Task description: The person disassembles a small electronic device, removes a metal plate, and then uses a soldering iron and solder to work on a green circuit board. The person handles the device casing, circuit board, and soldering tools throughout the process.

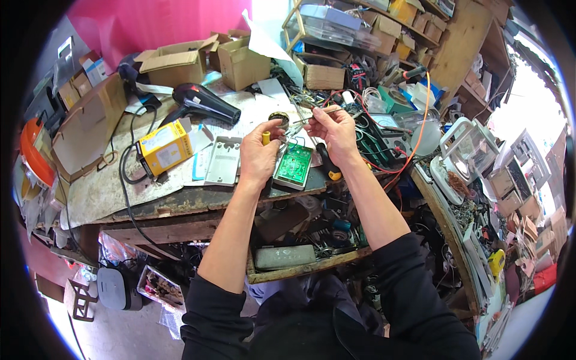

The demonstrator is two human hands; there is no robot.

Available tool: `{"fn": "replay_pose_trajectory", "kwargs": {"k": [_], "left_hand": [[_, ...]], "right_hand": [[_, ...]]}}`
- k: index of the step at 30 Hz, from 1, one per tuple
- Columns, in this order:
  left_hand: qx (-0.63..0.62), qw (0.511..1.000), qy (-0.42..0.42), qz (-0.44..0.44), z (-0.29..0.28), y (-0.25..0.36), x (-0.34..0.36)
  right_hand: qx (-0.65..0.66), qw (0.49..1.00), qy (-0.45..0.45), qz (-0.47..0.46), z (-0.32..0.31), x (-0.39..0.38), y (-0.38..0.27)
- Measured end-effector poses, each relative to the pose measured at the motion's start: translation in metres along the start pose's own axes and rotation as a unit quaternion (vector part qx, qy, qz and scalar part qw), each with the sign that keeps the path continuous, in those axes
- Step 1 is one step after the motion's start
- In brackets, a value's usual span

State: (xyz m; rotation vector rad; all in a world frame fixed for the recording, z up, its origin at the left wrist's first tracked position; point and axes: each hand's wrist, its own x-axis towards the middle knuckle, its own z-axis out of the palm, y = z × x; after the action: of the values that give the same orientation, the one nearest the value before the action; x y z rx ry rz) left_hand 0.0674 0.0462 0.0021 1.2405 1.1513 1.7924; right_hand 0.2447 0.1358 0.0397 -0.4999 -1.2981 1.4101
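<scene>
From my remote post, working left to right: the orange-rimmed object (37, 153) at far left runs into the dark lens border, and I can't make out what it is. Next, pale bench top (99, 187) shows in front of the yellow box (167, 150), the widest exposed stretch I see; a black cord crosses it and drops over the worn front edge. Hair dryer (207, 104) lies behind, nozzle toward the hands. A grey case half (223, 159) lies just left of my wearer's left hand (258, 157). That hand's fingers are curled, with a yellow piece (266, 138) against them; its lower part is hidden and I cannot tell whether it is gripped. Green circuit board (294, 162) sits in a pale shell between the wrists, near the bench edge, its upper left side partly covered by the left hand. Right hand (337, 135) pinches a thin metal tool (327, 110), tip hard to make out. Black-and-yellow screwdriver (329, 162) lies close beside that wrist. Below, the open drawer (312, 273) juts out between the forearms. Rightward, tangled leads and an orange cable (427, 117) crowd the right arm's side.
</scene>
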Motion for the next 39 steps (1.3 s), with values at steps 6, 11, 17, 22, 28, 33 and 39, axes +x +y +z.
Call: {"fn": "replay_pose_trajectory", "kwargs": {"k": [6, 11, 17, 22, 28, 33, 39], "left_hand": [[0.020, 1.000, 0.007, 0.000, 0.001, -0.002, 0.002], [0.034, 0.999, 0.002, -0.002, 0.000, -0.005, 0.003], [0.061, 0.998, 0.003, -0.002, 0.001, -0.003, 0.002], [0.065, 0.998, -0.003, -0.016, 0.000, -0.001, 0.001], [0.055, 0.998, -0.028, -0.025, 0.002, 0.001, -0.002], [0.076, 0.996, -0.045, 0.030, -0.002, -0.012, 0.001], [0.071, 0.996, -0.052, -0.007, 0.001, -0.008, 0.000]], "right_hand": [[-0.010, 1.000, 0.000, 0.000, 0.001, 0.000, 0.000], [-0.006, 1.000, -0.004, 0.001, 0.003, -0.001, -0.002], [-0.003, 1.000, -0.007, 0.005, 0.002, -0.001, -0.002], [-0.005, 1.000, -0.002, 0.009, 0.004, -0.001, -0.003], [-0.014, 1.000, 0.008, 0.008, 0.002, -0.001, -0.004], [-0.021, 1.000, 0.020, 0.008, 0.005, -0.001, -0.003], [-0.024, 0.999, 0.022, 0.007, 0.002, -0.001, -0.003]]}}
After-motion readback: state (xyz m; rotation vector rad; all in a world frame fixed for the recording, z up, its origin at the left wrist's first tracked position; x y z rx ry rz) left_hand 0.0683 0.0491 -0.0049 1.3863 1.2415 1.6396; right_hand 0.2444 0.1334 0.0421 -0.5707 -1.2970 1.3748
